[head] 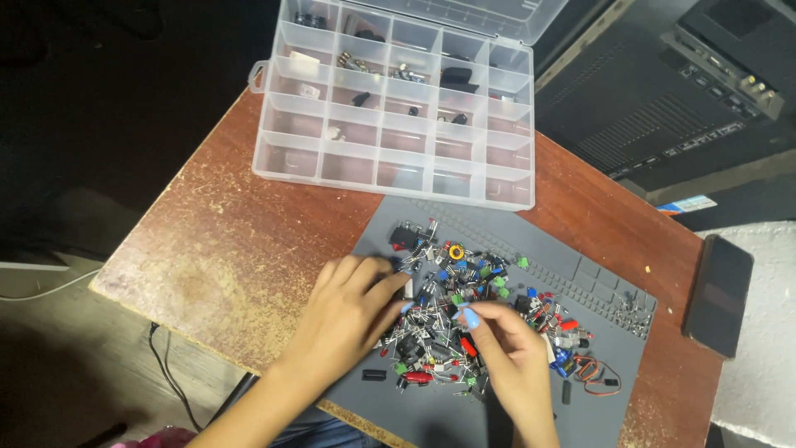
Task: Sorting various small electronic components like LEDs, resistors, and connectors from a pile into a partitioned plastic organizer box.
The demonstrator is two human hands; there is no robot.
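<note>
Both hands on parts pile atop grey mat | left hand spread flat, right hand pinching a small part | risk: sweeping parts off mat onto surface

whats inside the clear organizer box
The organizer box has a few small parts in its upper compartments, some black, some metallic; the lower rows look bare. Their exact kind is too small to tell, and the open lid hides nothing.
</note>
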